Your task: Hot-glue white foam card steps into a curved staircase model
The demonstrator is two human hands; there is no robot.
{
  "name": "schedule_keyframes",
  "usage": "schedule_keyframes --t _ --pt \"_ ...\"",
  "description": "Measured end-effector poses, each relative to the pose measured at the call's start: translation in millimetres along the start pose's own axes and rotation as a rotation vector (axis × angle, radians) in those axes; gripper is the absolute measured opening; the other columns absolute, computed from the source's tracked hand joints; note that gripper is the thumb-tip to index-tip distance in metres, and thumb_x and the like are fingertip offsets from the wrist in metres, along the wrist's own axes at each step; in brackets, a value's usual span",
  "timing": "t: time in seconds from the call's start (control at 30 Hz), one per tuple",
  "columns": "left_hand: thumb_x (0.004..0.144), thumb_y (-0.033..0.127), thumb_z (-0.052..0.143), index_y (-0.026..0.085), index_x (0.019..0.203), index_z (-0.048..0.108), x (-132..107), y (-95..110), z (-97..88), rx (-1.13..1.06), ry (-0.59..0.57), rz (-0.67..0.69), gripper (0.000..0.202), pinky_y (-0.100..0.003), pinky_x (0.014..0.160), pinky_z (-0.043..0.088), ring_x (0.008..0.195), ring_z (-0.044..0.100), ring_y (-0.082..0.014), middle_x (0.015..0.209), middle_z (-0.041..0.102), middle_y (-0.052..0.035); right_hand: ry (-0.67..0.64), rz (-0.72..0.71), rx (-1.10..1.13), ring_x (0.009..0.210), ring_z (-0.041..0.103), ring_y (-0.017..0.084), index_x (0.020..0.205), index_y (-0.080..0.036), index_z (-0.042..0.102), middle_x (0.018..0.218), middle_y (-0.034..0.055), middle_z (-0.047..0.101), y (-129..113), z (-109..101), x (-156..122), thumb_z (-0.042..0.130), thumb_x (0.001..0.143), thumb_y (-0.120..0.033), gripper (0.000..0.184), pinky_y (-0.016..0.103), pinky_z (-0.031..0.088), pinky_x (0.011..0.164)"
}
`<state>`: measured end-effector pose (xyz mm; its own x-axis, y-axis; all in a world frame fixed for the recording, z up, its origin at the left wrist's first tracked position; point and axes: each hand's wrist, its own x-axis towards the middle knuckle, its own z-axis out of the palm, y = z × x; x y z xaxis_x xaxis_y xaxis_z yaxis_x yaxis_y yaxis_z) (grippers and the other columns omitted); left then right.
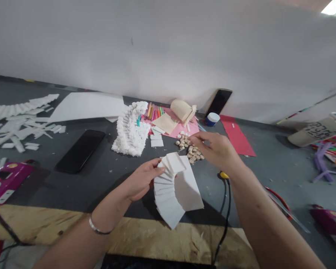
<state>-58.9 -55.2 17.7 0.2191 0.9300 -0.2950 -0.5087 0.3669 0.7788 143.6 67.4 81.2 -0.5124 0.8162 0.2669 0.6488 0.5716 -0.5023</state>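
Note:
A curved white paper staircase model (175,188) stands on the dark table in front of me. My left hand (142,179) grips its upper left edge, fingers closed on the top steps. My right hand (217,149) hovers just above and to the right of it, over a small pile of tan wooden pieces (192,149), with fingers pinched together; what they hold, if anything, is too small to make out. A second, finished white spiral stair model (131,129) stands behind, to the left.
A black phone (80,150) lies at left, another phone (218,101) leans on the wall. White paper strips (22,123), a white sheet (86,106), pink paper with coloured markers (154,111), a blue jar (212,119), red paper (236,136), magenta glue guns (5,181) (329,220), a black cable (225,209).

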Motion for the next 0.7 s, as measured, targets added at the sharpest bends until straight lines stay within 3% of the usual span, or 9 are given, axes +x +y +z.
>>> schedule_keyframes --t 0.1,0.27,0.37,0.47,0.57,0.7 --pt "0.080 0.027 0.072 0.015 0.112 0.067 1 2 0.2 -0.005 0.034 -0.009 0.034 -0.034 0.084 0.049 0.090 0.069 -0.0225 0.101 0.075 -0.0117 0.011 0.209 -0.160 0.058 0.055 0.016 0.078 -0.023 0.068 0.068 0.0021 0.067 24 -16 -14 0.047 0.091 -0.052 0.038 0.027 0.035 0.054" --pt "0.083 0.028 0.070 0.016 0.106 0.068 2 2 0.6 0.002 0.055 -0.047 0.027 -0.031 0.082 0.050 0.092 0.068 -0.0207 0.104 0.074 -0.0104 -0.095 0.692 -0.379 0.060 0.061 0.021 0.069 -0.024 0.065 0.064 0.0054 0.065 82 -18 -75 0.049 0.084 -0.061 0.043 0.029 0.037 0.054" --pt "0.084 0.028 0.069 0.016 0.108 0.068 4 0 -1.5 -0.009 0.044 -0.054 0.027 -0.033 0.086 0.050 0.099 0.067 -0.0230 0.108 0.073 -0.0114 -0.065 0.783 -0.373 0.071 0.067 0.027 0.082 -0.022 0.069 0.076 0.0107 0.071 101 -4 -99 0.050 0.083 -0.062 0.045 0.032 0.042 0.057" --pt "0.081 0.028 0.071 0.014 0.108 0.068 8 -2 -3.7 -0.043 0.051 -0.047 0.030 -0.038 0.092 0.048 0.102 0.067 -0.0260 0.107 0.073 -0.0137 -0.018 0.838 -0.353 0.086 0.069 0.032 0.094 -0.019 0.070 0.094 0.0174 0.072 106 8 -102 0.048 0.081 -0.068 0.055 0.034 0.044 0.062" --pt "0.078 0.029 0.073 0.012 0.104 0.069 10 -2 -4.3 -0.061 0.070 -0.027 0.031 -0.040 0.092 0.048 0.098 0.068 -0.0272 0.102 0.075 -0.0148 -0.049 0.865 -0.299 0.084 0.069 0.032 0.094 -0.017 0.069 0.092 0.0180 0.072 110 13 -91 0.050 0.079 -0.067 0.056 0.034 0.042 0.062" --pt "0.078 0.027 0.072 0.012 0.102 0.070 11 -1 -4.3 -0.072 0.061 -0.003 0.028 -0.040 0.089 0.050 0.097 0.069 -0.0278 0.101 0.075 -0.0147 -0.021 0.894 -0.244 0.075 0.067 0.030 0.084 -0.016 0.069 0.081 0.0159 0.071 120 13 -80 0.059 0.074 -0.053 0.040 0.032 0.039 0.058"
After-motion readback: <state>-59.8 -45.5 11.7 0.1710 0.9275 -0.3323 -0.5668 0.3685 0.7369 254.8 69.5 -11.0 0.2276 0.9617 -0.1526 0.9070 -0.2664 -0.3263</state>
